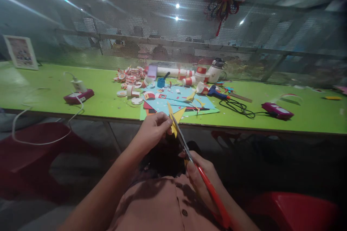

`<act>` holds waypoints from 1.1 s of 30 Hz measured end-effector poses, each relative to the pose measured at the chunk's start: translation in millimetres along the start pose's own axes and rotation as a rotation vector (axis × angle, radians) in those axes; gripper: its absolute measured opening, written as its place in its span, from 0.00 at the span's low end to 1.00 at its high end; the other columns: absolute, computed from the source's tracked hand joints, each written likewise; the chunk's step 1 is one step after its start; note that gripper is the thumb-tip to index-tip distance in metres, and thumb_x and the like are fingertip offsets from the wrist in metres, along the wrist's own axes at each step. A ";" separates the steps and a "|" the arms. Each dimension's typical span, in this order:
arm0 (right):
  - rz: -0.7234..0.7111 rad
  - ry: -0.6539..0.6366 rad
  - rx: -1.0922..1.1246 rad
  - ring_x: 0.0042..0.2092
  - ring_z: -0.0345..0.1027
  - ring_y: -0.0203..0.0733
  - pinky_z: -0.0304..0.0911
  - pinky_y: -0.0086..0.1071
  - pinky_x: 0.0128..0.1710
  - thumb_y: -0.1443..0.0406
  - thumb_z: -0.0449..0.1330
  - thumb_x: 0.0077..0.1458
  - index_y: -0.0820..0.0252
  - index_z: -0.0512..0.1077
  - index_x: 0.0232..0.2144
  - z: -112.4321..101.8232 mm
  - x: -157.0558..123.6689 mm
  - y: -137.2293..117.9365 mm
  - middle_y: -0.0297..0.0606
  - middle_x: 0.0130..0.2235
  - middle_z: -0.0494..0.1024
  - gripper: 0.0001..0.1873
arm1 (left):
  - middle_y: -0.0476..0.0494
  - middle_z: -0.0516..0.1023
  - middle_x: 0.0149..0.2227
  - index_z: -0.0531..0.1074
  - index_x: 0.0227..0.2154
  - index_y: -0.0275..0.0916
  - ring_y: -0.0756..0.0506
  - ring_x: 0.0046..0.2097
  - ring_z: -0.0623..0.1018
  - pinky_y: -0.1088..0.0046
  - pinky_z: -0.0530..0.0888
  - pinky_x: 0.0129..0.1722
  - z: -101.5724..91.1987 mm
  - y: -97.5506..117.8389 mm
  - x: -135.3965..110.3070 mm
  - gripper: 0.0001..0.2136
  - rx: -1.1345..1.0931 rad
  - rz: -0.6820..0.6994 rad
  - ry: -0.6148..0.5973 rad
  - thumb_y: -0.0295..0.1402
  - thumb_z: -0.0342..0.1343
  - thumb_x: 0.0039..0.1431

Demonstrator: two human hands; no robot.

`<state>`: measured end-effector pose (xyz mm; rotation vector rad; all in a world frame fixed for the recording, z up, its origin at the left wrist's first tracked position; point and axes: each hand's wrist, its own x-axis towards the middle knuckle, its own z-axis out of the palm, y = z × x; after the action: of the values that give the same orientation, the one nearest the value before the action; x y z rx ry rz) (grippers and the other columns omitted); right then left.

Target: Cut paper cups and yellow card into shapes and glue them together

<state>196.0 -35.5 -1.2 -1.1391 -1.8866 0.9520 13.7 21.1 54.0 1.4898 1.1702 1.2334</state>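
My left hand pinches a piece of yellow paper between thumb and fingers, just in front of the table's near edge. My right hand is wrapped around a pair of scissors with red handles. Their metal blades point up and to the left, against the yellow paper beside my left fingertips. Behind the hands lie stacked sheets of coloured paper, a light blue sheet on top, scattered with scraps. How far the blades have cut into the paper is hard to make out.
On the green table stand several paper cups, a heap of cup pieces, a blue glue gun with a black cord, and a white jug. Purple power sockets sit left and right. Stools flank me.
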 end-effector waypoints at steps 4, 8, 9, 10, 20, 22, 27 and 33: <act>0.030 0.008 -0.007 0.22 0.56 0.33 0.53 0.26 0.21 0.49 0.47 0.59 0.62 0.70 0.40 1.8 0.6 1.7 0.29 0.21 0.62 0.24 | 0.48 0.71 0.21 0.66 0.22 0.37 0.50 0.24 0.68 0.74 0.64 0.24 0.5 -0.8 -0.2 0.11 -0.001 -0.002 -0.005 0.38 0.54 0.52; 0.046 0.004 0.000 0.21 0.55 0.33 0.53 0.25 0.20 0.49 0.47 0.60 0.63 0.70 0.40 2.2 0.4 1.3 0.28 0.20 0.61 0.24 | 0.48 0.71 0.21 0.66 0.22 0.37 0.51 0.24 0.68 0.75 0.64 0.25 1.4 -3.4 -0.9 0.11 -0.036 -0.005 -0.001 0.39 0.54 0.53; 0.049 0.001 0.005 0.21 0.55 0.33 0.53 0.25 0.20 0.50 0.47 0.60 0.63 0.70 0.40 2.2 0.2 1.0 0.28 0.20 0.61 0.24 | 0.48 0.71 0.21 0.67 0.22 0.36 0.51 0.24 0.67 0.75 0.64 0.24 1.6 -4.0 -1.2 0.11 -0.047 -0.007 0.001 0.39 0.55 0.53; 0.050 -0.003 0.013 0.21 0.55 0.32 0.53 0.25 0.20 0.50 0.47 0.60 0.63 0.70 0.40 2.2 0.0 0.8 0.28 0.20 0.62 0.23 | 0.48 0.71 0.21 0.67 0.22 0.36 0.51 0.24 0.67 0.75 0.64 0.24 1.8 -4.6 -1.6 0.11 -0.059 -0.008 0.005 0.39 0.55 0.52; 0.039 0.000 0.005 0.21 0.54 0.32 0.53 0.25 0.20 0.49 0.47 0.59 0.64 0.70 0.40 5.7 2.0 5.0 0.29 0.21 0.62 0.25 | 0.48 0.71 0.20 0.67 0.21 0.35 0.51 0.23 0.67 0.75 0.63 0.25 6.3 -10.4 -4.3 0.10 -0.133 -0.051 0.059 0.37 0.55 0.51; 0.039 0.000 0.009 0.21 0.54 0.32 0.52 0.25 0.20 0.49 0.47 0.59 0.64 0.70 0.39 6.2 2.2 5.3 0.29 0.21 0.62 0.24 | 0.48 0.71 0.20 0.67 0.22 0.35 0.51 0.23 0.67 0.75 0.63 0.25 7.5 -11.5 -5.2 0.09 -0.135 -0.050 0.072 0.36 0.55 0.51; 0.049 -0.006 0.032 0.20 0.55 0.32 0.52 0.24 0.19 0.50 0.47 0.59 0.63 0.70 0.39 6.5 1.6 4.6 0.28 0.20 0.61 0.24 | 0.48 0.71 0.20 0.68 0.22 0.35 0.51 0.23 0.67 0.75 0.63 0.24 9.6 -12.7 -6.5 0.09 -0.130 -0.024 0.098 0.35 0.54 0.52; 0.058 -0.009 0.037 0.20 0.55 0.32 0.53 0.25 0.19 0.49 0.47 0.59 0.63 0.69 0.38 7.0 1.4 4.8 0.28 0.19 0.61 0.23 | 0.47 0.71 0.20 0.67 0.22 0.35 0.51 0.24 0.67 0.75 0.63 0.24 11.3 -14.4 -6.9 0.09 -0.179 -0.038 0.089 0.35 0.54 0.52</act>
<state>191.4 -34.2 -8.3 -1.1757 -1.8443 1.0211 22.4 16.7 37.1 1.2873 1.1096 1.3527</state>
